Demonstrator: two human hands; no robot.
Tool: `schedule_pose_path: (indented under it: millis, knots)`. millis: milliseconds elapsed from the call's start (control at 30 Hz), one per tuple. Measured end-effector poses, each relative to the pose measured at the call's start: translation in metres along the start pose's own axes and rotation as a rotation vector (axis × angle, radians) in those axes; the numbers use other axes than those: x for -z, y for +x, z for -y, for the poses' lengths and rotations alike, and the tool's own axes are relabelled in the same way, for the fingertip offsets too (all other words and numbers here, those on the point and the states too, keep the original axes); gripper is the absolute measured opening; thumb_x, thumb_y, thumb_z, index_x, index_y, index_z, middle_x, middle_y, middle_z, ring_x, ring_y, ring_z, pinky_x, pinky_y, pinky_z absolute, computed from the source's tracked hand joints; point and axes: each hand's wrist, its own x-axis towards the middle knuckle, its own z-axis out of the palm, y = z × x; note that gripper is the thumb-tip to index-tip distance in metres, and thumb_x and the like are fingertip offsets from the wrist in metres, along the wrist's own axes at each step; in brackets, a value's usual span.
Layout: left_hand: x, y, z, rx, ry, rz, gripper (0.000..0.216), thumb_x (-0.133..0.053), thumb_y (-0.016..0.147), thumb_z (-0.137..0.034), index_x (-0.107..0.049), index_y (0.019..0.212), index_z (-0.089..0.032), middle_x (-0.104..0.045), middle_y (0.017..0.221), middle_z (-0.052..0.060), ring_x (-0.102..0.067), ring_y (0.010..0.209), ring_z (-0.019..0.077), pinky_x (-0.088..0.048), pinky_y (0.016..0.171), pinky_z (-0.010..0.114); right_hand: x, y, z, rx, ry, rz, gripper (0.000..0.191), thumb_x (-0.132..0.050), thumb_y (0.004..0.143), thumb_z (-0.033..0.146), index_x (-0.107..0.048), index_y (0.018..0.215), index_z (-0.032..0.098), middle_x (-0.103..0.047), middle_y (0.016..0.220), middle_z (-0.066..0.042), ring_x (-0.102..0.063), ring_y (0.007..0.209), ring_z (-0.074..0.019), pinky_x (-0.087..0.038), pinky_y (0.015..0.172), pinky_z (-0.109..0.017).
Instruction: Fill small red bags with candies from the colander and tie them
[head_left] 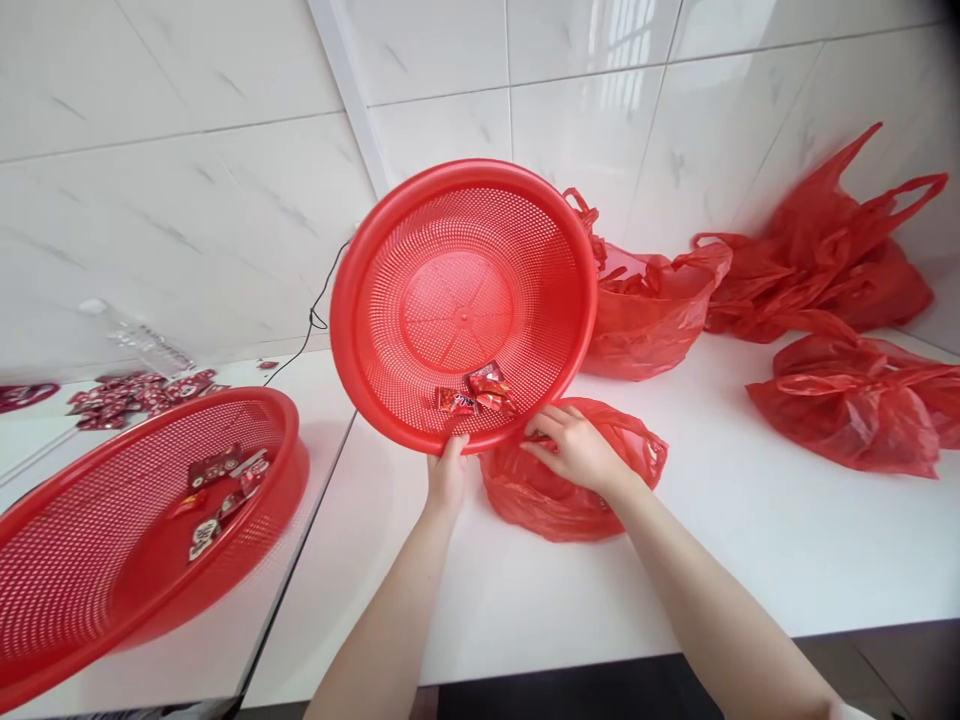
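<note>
My left hand [448, 475] grips the near rim of a red perforated plastic basket [459, 310], thumb over the edge. The basket is tilted, its inside facing me. A few small red wrapped packets [491, 388] lie low against its near wall. Just right of that grip, my right hand [574, 447] is curled beside the rim, above the mouth of a red plastic bag [555, 510]. Its fingertips are drawn in; anything between them is hidden. The bag stands on the white table under the basket's lower right edge, its contents mostly out of sight.
A second red basket [289, 440] at left holds several wrapped packets. Behind it are a pile of red packets [142, 395] and a clear plastic bottle [142, 340]. More red bags [645, 320] stand at right. A black cable [319, 310] hangs by the tiled wall.
</note>
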Motion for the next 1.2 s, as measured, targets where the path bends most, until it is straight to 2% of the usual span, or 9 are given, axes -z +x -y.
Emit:
schedule_pose_path:
  millis: [133, 233, 367, 433, 600, 700, 867, 1067, 1200]
  knots:
    - [0.002, 0.002, -0.007, -0.046, 0.006, -0.043, 0.039, -0.065, 0.063, -0.019, -0.064, 0.102, -0.019, -0.069, 0.105, 0.004, -0.062, 0.106, 0.0275, -0.053, 0.085, 0.037, 0.01, 0.001, 0.004, 0.028, -0.065, -0.065, 0.024, -0.051, 0.095, 0.036, -0.065, 0.083, 0.02, -0.067, 0.099, -0.007, -0.057, 0.096, -0.0229, -0.042, 0.092, -0.042]
    - [-0.002, -0.004, -0.009, -0.045, 0.016, -0.024, 0.038, -0.065, 0.063, -0.018, -0.066, 0.1, -0.018, -0.07, 0.103, 0.004, -0.063, 0.104, 0.0273, -0.052, 0.087, 0.038, 0.01, 0.002, 0.009, 0.012, -0.047, -0.107, 0.025, -0.046, 0.096, 0.036, -0.065, 0.102, 0.02, -0.062, 0.121, -0.011, -0.056, 0.11, -0.0251, -0.043, 0.097, -0.044]
    - [-0.009, -0.015, 0.001, 0.076, 0.001, 0.1, 0.039, -0.067, 0.06, -0.019, -0.066, 0.1, -0.016, -0.072, 0.099, 0.006, -0.066, 0.1, 0.0296, -0.052, 0.086, 0.04, -0.003, 0.0, 0.011, -0.043, -0.036, -0.063, 0.062, -0.046, 0.094, 0.047, -0.03, 0.148, 0.019, -0.035, 0.152, -0.017, -0.034, 0.139, -0.0295, -0.031, 0.11, -0.056]
    - [-0.009, -0.019, 0.01, 0.168, 0.021, 0.113, 0.035, -0.069, 0.059, -0.021, -0.066, 0.093, -0.015, -0.072, 0.09, 0.007, -0.068, 0.093, 0.0304, -0.054, 0.082, 0.041, -0.011, -0.001, 0.006, -0.097, -0.026, -0.038, 0.072, -0.05, 0.092, 0.049, -0.023, 0.151, 0.018, -0.039, 0.149, -0.02, -0.034, 0.14, -0.031, -0.031, 0.109, -0.058]
    - [-0.006, -0.017, 0.021, 0.163, 0.061, 0.101, 0.034, -0.071, 0.057, -0.022, -0.067, 0.09, -0.015, -0.072, 0.085, 0.006, -0.069, 0.091, 0.0302, -0.054, 0.079, 0.039, -0.018, 0.002, -0.01, -0.366, 0.279, -0.156, 0.043, -0.061, 0.086, 0.032, -0.057, 0.126, 0.021, -0.069, 0.11, -0.01, -0.066, 0.099, -0.0249, -0.051, 0.09, -0.044]
    - [-0.006, -0.012, 0.016, 0.136, 0.035, 0.099, 0.032, -0.07, 0.057, -0.021, -0.066, 0.088, -0.015, -0.071, 0.086, 0.005, -0.067, 0.093, 0.0294, -0.054, 0.08, 0.038, -0.011, 0.005, -0.015, -0.577, 0.642, -0.26, 0.029, -0.063, 0.082, 0.042, -0.067, 0.099, 0.019, -0.072, 0.086, -0.004, -0.069, 0.084, -0.0226, -0.055, 0.083, -0.04]
    - [-0.002, -0.005, 0.006, 0.085, 0.016, 0.053, 0.032, -0.069, 0.058, -0.018, -0.064, 0.089, -0.018, -0.069, 0.088, 0.003, -0.066, 0.093, 0.027, -0.054, 0.08, 0.038, -0.001, 0.009, -0.014, -0.726, 1.263, -0.32, 0.033, -0.073, 0.072, 0.044, -0.066, 0.091, 0.018, -0.073, 0.096, -0.005, -0.069, 0.096, -0.0246, -0.056, 0.089, -0.041]
    - [0.004, 0.004, 0.002, 0.033, -0.002, 0.01, 0.036, -0.066, 0.062, -0.016, -0.065, 0.097, -0.019, -0.067, 0.106, 0.006, -0.062, 0.103, 0.0268, -0.052, 0.088, 0.039, 0.008, 0.008, -0.003, -0.721, 1.34, -0.288, 0.035, -0.073, 0.076, 0.041, -0.066, 0.103, 0.02, -0.071, 0.112, -0.008, -0.067, 0.105, -0.0245, -0.058, 0.087, -0.04]
    - [0.007, 0.006, -0.001, 0.016, 0.004, -0.013, 0.037, -0.065, 0.063, -0.016, -0.064, 0.1, -0.02, -0.067, 0.108, 0.006, -0.061, 0.104, 0.0269, -0.052, 0.085, 0.039, 0.015, 0.006, 0.0, -0.687, 1.097, -0.252, 0.041, -0.074, 0.073, 0.049, -0.067, 0.095, 0.015, -0.073, 0.095, -0.009, -0.069, 0.088, -0.024, -0.056, 0.077, -0.035]
